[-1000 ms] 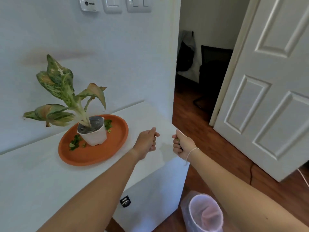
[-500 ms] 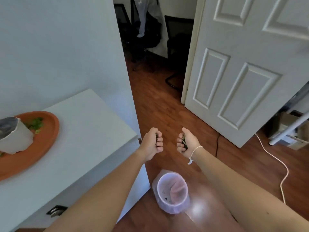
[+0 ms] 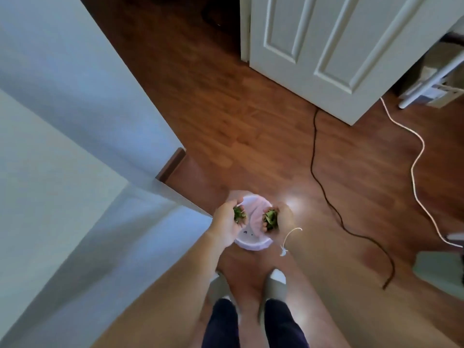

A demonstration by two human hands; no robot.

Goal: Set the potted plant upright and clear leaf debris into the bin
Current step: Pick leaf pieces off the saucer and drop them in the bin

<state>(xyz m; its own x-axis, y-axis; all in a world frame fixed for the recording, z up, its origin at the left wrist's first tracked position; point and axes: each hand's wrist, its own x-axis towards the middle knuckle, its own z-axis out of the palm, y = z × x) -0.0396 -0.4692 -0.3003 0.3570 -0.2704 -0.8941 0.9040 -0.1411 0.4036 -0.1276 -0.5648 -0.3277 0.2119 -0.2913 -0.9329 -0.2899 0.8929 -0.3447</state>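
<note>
A small bin [image 3: 252, 243] lined with a pale plastic bag stands on the wooden floor right below my hands. My left hand [image 3: 229, 223] hovers over its left rim, fingers loosened around a clump of green leaf debris [image 3: 239, 215]. My right hand [image 3: 281, 219] is over the right rim, cupping another clump of leaf debris [image 3: 270, 219]. Both palms face inward toward each other. A few dark specks lie inside the bin. The potted plant and its orange tray are out of view.
A white table [image 3: 62, 197] fills the left side, its corner close to my left forearm. A white door [image 3: 326, 46] stands ahead. A black cable [image 3: 324, 187] and a white cable [image 3: 414, 169] trail across the floor. My feet [image 3: 275, 285] stand just behind the bin.
My view swung from the plant and tray down to the floor. Both fists came down over the bin and have loosened, so the green leaf debris now shows in each hand.
</note>
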